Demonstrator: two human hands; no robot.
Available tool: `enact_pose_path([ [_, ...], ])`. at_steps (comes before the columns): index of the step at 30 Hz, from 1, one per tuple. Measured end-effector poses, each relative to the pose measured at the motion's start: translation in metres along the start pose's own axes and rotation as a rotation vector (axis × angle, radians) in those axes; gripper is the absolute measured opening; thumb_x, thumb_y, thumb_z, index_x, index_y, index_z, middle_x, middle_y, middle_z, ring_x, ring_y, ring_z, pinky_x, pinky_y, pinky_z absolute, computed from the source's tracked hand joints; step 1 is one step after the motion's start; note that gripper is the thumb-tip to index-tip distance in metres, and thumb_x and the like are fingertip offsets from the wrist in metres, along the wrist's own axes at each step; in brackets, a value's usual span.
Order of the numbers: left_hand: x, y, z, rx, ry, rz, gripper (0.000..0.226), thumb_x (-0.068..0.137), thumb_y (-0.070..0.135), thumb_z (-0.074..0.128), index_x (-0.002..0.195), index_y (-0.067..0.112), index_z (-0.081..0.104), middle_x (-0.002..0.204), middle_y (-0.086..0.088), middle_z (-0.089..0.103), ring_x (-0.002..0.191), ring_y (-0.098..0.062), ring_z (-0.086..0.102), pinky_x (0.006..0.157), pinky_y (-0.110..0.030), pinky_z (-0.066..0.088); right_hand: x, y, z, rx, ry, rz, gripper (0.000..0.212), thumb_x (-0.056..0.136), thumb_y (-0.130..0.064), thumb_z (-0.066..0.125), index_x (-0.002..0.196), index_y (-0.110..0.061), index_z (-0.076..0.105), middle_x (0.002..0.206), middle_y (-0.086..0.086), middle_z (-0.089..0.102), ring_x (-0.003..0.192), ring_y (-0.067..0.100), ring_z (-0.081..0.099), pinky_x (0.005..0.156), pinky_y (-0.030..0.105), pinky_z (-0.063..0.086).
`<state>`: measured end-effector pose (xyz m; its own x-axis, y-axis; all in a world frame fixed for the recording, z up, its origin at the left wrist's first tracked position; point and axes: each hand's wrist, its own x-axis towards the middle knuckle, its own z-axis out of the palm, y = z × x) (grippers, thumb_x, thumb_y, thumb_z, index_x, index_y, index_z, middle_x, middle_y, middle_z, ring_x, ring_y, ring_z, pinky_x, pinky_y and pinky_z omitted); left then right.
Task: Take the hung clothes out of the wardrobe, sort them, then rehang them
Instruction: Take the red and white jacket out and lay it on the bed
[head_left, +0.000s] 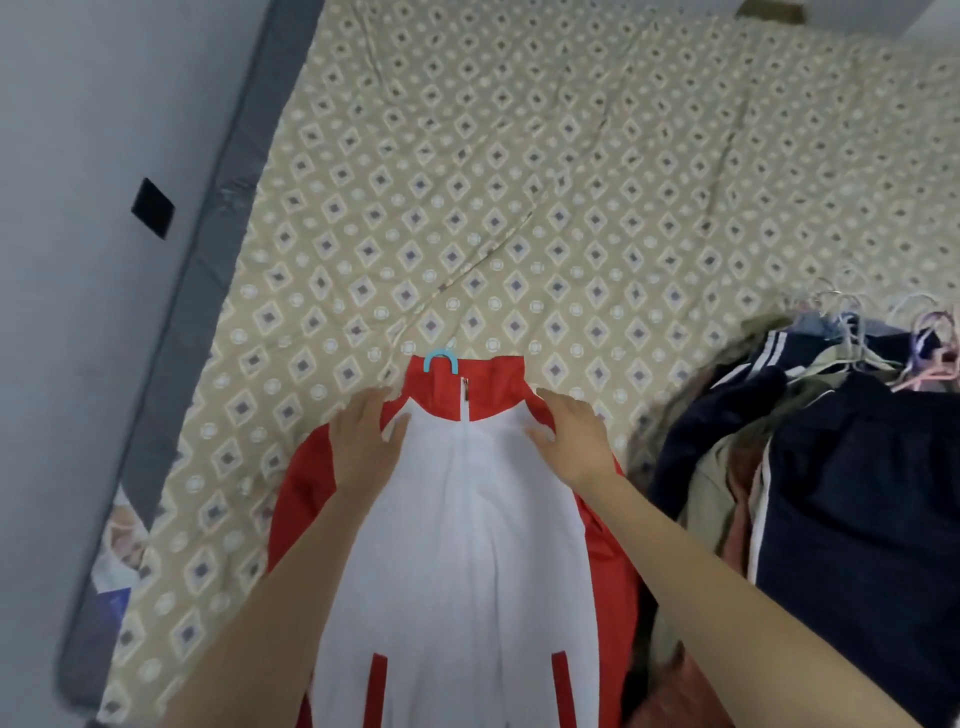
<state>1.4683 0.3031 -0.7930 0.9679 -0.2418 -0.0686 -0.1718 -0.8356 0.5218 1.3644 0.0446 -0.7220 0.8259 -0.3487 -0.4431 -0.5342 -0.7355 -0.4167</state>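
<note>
The red and white jacket (467, 519) lies front-up on the bed (519, 182), zipped, its long axis running from the collar at the far end back toward the person. A blue hanger hook (440, 358) protrudes past the collar, so the hanger is evidently inside the garment.

The left hand (363, 447) rests flat on the jacket's left shoulder and the right hand (571, 441) on the right shoulder, either side of the zip and about equally near the collar. Fingers (371, 410) of both hands are spread and pressed on the cloth; neither hand grips anything. The hook lies just beyond the fingertips, slightly nearer the left hand.

A pile of dark clothes (831, 493) with hangers (883, 338) sits beside the jacket on the right.

No brand, label or legible writing is visible.
</note>
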Motion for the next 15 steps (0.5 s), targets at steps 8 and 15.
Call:
enact_pose_path([
  [8,-0.038,0.099,-0.041,-0.017,-0.077,0.185,0.061,0.092,0.052,0.041,0.135,0.014,0.060,0.140,-0.006,0.058,0.133,-0.025,0.050,0.106,-0.053,0.040,-0.065,0.018,-0.074,-0.184,0.051,-0.038,0.067,0.096,-0.042,0.053,0.154,-0.024,0.025,0.158,0.005,0.027,0.146,0.029,0.020,0.116,0.042,0.017],
  [15,-0.100,0.227,-0.063,-0.071,-0.165,0.228,0.078,0.087,0.067,0.025,0.147,0.021,0.045,0.152,0.001,0.044,0.147,-0.020,0.031,0.121,-0.045,0.013,-0.150,0.082,-0.164,-0.264,0.132,-0.007,0.068,0.098,-0.046,0.048,0.155,-0.025,0.018,0.161,0.005,0.020,0.149,0.027,0.013,0.120,0.042,0.014],
])
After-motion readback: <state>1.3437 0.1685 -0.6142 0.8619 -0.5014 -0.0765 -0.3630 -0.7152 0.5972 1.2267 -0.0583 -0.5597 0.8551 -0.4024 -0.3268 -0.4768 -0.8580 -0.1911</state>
